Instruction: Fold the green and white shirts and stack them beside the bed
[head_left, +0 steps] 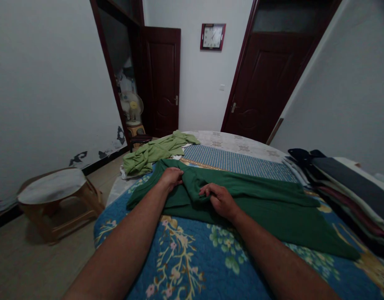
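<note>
A dark green garment (257,208) lies lengthwise across a blue flowered quilt (210,266). Its right part is spread fairly flat, while the left part is bunched and folded over. My left hand (171,179) has its fingers closed on the cloth near the garment's left end. A short way to the right, my right hand (220,200) curls its fingers round a raised fold of the same cloth. Exactly which kind of garment it is, I cannot tell. Behind my left hand lies a crumpled light green cloth (154,152).
A stack of folded clothes (354,191) rises at the table's right side. Farther back, a striped blue cloth (235,160) lies on a pale tablecloth (242,143). A stool (57,187) stands on the floor at left. A fan (132,106) is by the doorway.
</note>
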Tool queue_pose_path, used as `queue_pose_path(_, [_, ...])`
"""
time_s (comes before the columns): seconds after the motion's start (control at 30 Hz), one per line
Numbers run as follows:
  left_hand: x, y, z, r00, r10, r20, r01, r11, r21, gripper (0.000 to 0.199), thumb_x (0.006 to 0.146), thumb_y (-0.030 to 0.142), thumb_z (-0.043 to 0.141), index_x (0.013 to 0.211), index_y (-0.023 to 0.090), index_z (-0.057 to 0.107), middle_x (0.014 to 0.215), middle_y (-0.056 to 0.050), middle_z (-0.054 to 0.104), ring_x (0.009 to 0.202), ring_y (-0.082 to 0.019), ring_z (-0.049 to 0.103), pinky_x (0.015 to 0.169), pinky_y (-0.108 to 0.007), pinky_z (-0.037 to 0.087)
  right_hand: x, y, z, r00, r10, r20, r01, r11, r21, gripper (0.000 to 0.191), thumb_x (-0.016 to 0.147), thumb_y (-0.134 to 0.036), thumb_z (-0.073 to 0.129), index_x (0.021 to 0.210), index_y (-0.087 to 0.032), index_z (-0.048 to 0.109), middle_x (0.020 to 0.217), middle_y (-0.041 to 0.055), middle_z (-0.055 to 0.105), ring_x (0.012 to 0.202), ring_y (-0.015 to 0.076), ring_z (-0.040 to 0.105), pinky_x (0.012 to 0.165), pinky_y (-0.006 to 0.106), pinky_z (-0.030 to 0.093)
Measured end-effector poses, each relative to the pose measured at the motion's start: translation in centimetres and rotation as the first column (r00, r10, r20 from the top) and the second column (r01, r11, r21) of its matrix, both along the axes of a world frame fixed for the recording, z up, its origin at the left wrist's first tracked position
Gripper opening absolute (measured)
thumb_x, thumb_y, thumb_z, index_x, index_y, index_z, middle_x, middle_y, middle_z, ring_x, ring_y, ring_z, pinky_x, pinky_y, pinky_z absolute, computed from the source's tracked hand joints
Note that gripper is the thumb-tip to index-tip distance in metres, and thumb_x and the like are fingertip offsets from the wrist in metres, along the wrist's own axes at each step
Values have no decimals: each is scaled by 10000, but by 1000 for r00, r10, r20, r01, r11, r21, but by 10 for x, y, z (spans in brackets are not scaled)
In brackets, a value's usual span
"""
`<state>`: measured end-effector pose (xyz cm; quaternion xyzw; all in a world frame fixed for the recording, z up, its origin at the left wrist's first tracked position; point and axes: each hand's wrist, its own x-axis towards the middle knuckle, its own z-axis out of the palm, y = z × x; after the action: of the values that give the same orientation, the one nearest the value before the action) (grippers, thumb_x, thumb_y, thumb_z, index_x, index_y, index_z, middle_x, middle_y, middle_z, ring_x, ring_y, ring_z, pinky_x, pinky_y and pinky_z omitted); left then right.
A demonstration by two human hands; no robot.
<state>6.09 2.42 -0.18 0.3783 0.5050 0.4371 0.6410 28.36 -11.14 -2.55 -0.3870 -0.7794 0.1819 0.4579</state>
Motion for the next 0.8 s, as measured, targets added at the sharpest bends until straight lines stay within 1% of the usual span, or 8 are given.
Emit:
queue_pose_path(0.13, [-7,4,5,999,-5,44,7,999,-38,223,705,141,813,798,207,621,657,-8,643,620,-171,653,634,-290,596,11,3,-3,1000,-9,15,9,999,-36,310,702,-6,446,855,-258,542,945,9,787,927,198,739,889,328,535])
queue_pose_path(0.27, [-14,5,11,996,-24,81,30,997,-74,202,743,212,829,850,208,657,739,-54,701,685,-212,707,665,-331,637,15,1,1,998,2,63,2,998,-65,308,723,-1,455,862,-255,560,973,14,797,937,200,749,899,330,540])
queue_pose_path(0.4, [-8,5,8,997,-14,76,20,997,-75,320,717,287,929,899,192,684,837,-99,757,734,-227,734,678,-336,631,10,-2,9,974,24,226,-20,1000,-19,331,669,11,478,837,-251,589,977,25,795,983,219,735,937,345,522])
queue_pose_path(0.5, [-1,7,3,998,34,60,-32,999,-38,325,692,241,942,860,194,668,800,-55,743,714,-194,715,683,-308,612,6,-3,10,955,56,290,-67,997,31,358,630,12,480,839,-249,607,1003,38,792,1058,235,717,991,359,501])
queue_pose_path(0.57, [1,8,2,997,70,45,-69,998,-14,290,698,195,906,820,200,643,748,-17,709,686,-168,690,663,-278,595,6,-2,8,961,53,273,-70,996,52,355,624,7,473,837,-250,594,1013,40,791,1065,237,711,994,362,494])
queue_pose_path(0.63, [-2,8,2,996,90,25,-90,996,3,273,698,165,873,787,205,619,702,8,669,657,-155,666,639,-262,585,9,-1,4,975,17,221,-30,998,58,334,637,-1,463,830,-252,570,1004,40,787,1025,233,709,963,358,498])
queue_pose_path(0.8, [-20,6,12,997,79,-15,-79,996,52,279,680,117,843,734,202,582,662,24,615,613,-146,628,643,-302,622,19,3,2,995,-92,46,91,996,15,302,665,-26,449,840,-260,526,978,34,770,940,214,707,890,324,516])
